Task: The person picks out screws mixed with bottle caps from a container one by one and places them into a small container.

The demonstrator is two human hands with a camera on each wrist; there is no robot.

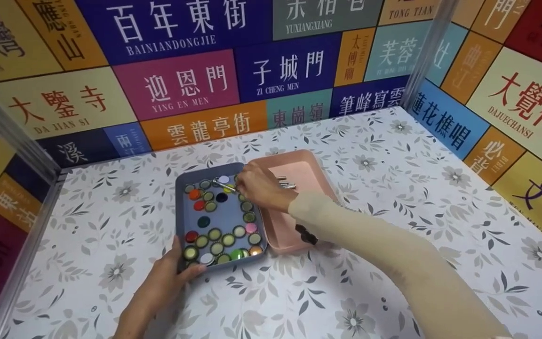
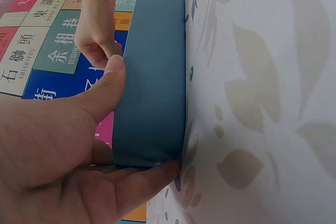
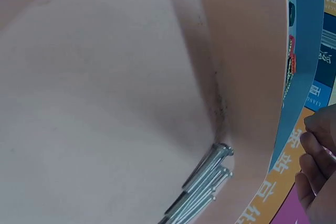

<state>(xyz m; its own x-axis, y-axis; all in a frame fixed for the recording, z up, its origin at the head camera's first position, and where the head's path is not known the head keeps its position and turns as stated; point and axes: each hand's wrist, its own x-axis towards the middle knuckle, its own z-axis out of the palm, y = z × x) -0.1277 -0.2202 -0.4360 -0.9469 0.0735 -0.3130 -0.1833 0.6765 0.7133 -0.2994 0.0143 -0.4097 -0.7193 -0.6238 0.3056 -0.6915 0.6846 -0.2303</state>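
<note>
My left hand [image 1: 160,282] grips the near left corner of a blue tray [image 1: 227,214], its thumb on the rim and fingers along the outer wall [image 2: 152,77]. Several bottle caps [image 1: 217,248] lie in this tray, some showing ridged undersides, others red, orange, green, white or pink tops. Over its far right part, my right hand [image 1: 256,184] pinches a thin silver nail [image 1: 225,185] that points left among the caps. The fingers curl in, hiding the nail's other end. Beneath the right wrist is a pink tray [image 1: 301,167] with several silver nails [image 3: 202,182] gathered in one corner.
Both trays stand side by side on a white tabletop [image 1: 360,282] with a grey leaf and flower print. Colourful panels [image 1: 177,84] with lettering rise behind and at both sides. A black bow-shaped piece [image 1: 306,234] shows below the right sleeve [image 1: 374,240].
</note>
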